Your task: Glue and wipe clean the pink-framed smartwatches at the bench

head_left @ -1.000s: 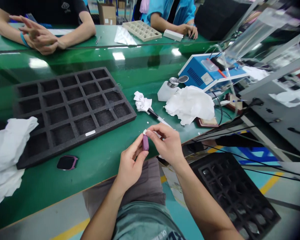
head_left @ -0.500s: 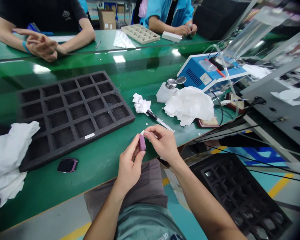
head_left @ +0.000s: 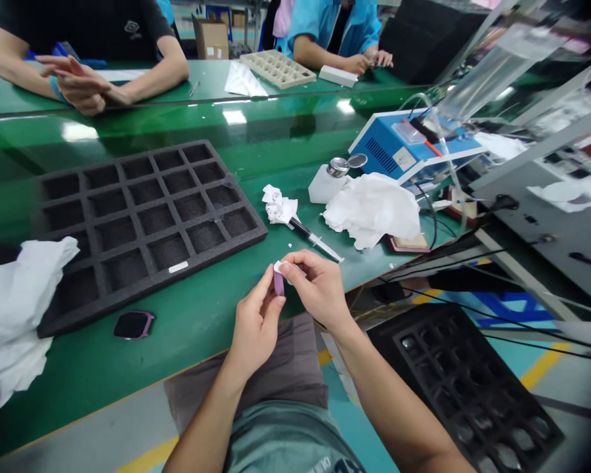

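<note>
My left hand [head_left: 257, 322] grips a small purple watch case [head_left: 278, 284] between thumb and fingers, its narrow side turned up towards me. My right hand [head_left: 320, 287] pinches a small piece of white wipe [head_left: 278, 267] against the upper end of the case. Most of that wipe is hidden by the fingers. On the green bench, left of my hands, lies a similar dark-faced watch case with a purple frame [head_left: 134, 325]. Beyond my hands rests a syringe [head_left: 320, 240] beside a crumpled, spotted white wipe [head_left: 280, 205].
A black foam tray [head_left: 177, 256] with bare compartments spans the left bench. White cloths [head_left: 14, 295] lie at far left. A dispenser bottle [head_left: 325, 184], a white cloth [head_left: 374, 209] and a blue machine [head_left: 398, 148] stand right. Another black tray [head_left: 473, 387] sits lower right. Two people sit opposite.
The white wipe has shifted slightly left over the top of the purple watch case, and the case has turned a little. Both hands keep their grip.
</note>
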### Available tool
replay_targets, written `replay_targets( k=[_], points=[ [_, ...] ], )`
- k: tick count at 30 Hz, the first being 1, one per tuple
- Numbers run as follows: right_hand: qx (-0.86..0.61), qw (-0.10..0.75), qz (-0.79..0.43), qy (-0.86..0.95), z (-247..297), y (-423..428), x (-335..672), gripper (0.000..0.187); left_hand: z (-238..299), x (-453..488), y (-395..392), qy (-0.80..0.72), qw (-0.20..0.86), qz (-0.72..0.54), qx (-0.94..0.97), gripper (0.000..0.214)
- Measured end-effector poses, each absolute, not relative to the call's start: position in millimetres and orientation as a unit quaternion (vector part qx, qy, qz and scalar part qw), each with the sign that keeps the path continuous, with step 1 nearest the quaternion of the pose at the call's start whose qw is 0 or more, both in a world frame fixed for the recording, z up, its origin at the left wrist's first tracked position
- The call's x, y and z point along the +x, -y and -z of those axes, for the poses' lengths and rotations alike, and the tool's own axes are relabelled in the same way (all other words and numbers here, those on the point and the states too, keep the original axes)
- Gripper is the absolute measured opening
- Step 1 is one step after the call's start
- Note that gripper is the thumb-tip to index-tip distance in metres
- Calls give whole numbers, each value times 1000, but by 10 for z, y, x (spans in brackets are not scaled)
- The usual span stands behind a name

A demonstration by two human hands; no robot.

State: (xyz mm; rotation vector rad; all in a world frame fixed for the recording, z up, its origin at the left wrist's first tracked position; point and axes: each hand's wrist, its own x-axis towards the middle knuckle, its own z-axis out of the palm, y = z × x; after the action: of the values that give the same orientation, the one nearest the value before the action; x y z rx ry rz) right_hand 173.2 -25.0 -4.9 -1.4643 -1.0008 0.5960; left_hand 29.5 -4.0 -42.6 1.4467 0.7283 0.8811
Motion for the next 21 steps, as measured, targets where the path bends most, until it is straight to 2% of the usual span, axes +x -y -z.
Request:
replay_targets(
  k=[6,11,21],
  points=[
    [-620,631,-252,392,-14,365,1777,11,344,303,45,-321,649,-374,579,53],
    [-610,598,-249,457,-27,460,1569,9,326,298,32,-324,640,-372,589,53],
    [-649,597,-184,434,22,237,1486,12,331,302,2,-326,623,-383,599,51]
  ],
)
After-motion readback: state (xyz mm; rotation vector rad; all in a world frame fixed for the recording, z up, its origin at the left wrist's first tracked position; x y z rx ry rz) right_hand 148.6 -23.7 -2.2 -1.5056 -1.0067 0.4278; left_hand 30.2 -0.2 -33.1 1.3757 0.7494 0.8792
